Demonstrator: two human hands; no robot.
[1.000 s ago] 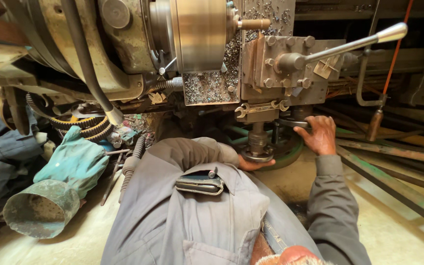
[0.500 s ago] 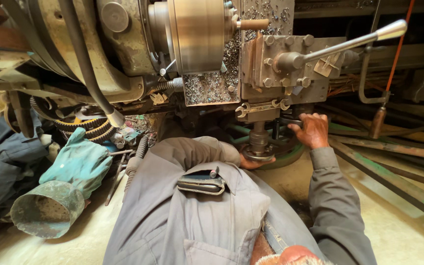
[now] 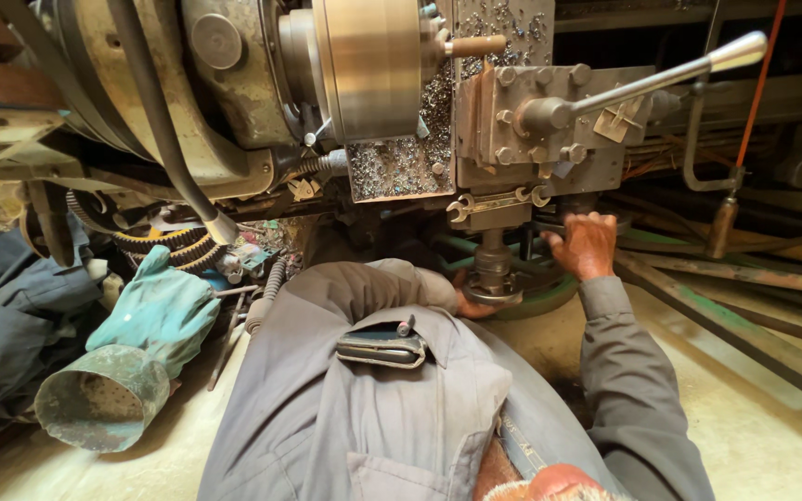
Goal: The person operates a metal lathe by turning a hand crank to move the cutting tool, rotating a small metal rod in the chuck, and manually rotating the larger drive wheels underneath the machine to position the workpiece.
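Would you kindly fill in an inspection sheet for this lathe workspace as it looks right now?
Surface: dusty pale floor, bare beside the machine.
Job's things: green handwheel under the lathe carriage; metal hub.
Clutter: metal chips on the carriage; spanner; green glove; metal funnel; heaped cloth.
Hands: right hand on the handwheel's upper rim; left hand at the hub, mostly hidden.
Cables: black hose; orange cord.
Surroundings: metal rails on the floor.

Two hands [image 3: 587,243], one wrench [image 3: 498,201], one glove [image 3: 164,311]
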